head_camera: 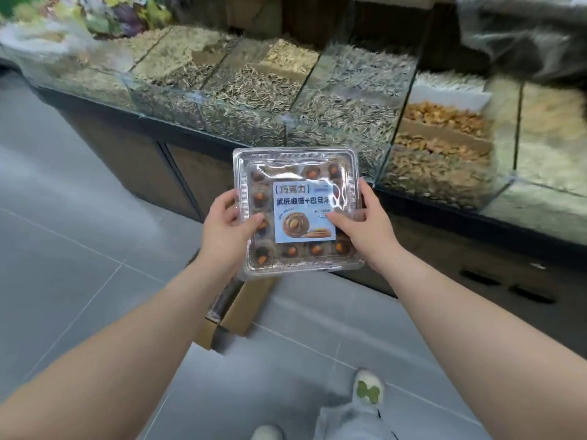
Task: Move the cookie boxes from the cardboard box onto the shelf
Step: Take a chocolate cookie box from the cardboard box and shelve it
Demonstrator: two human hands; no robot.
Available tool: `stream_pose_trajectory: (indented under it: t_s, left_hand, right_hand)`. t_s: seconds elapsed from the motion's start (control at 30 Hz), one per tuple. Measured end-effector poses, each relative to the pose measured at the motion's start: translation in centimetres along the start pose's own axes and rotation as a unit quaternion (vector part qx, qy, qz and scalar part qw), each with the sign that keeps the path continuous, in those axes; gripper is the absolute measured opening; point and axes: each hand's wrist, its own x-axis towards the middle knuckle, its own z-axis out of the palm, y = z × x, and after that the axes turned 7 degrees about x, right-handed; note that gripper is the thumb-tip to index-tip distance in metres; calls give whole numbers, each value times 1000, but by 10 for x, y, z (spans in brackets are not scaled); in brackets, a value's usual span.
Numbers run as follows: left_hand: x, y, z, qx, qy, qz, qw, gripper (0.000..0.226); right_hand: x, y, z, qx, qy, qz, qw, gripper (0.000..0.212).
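A clear plastic cookie box [297, 173] with a pale blue label and dark almond-topped cookies is held level in front of me, above the floor. My left hand [227, 225] grips its left edge, thumb on the lid. At the right edge my right hand [362, 223] holds it the same way, thumb on the label. Below the box, mostly hidden by it and my left forearm, stands the brown cardboard box [241, 308] on the floor, with its flaps open.
A long counter [133, 154] with glass bins of sunflower seeds [343, 112] and nuts [444, 138] runs across the view behind the cookie box. Grey tiled floor [79, 249] spreads to the left and below. My feet in light shoes [368, 389] show at the bottom.
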Motion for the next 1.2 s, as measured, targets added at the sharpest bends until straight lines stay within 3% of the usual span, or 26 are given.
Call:
stream_pose_trajectory:
  t_s: [0.17, 0.5, 0.7, 1.0, 1.2]
  left_hand:
    - [-7, 49, 117, 29, -64, 68, 995, 54]
    - [-11, 140, 345, -14, -80, 153, 985, 72]
    - [25, 187, 424, 17, -91, 176, 980, 77]
    - [175, 270, 519, 17, -82, 240, 967, 76]
    - [260, 326, 559, 65, -48, 301, 950, 80]
  right_hand:
    - [5, -27, -132, -14, 55, -47, 997, 84]
    - [34, -72, -353, -46, 156, -105, 981, 91]
    - [83, -97, -419, -43, 202, -142, 968, 89]
    - [231, -165, -468, -62, 259, -182, 946, 86]
    - [325, -205, -492, -135, 251, -188, 940, 102]
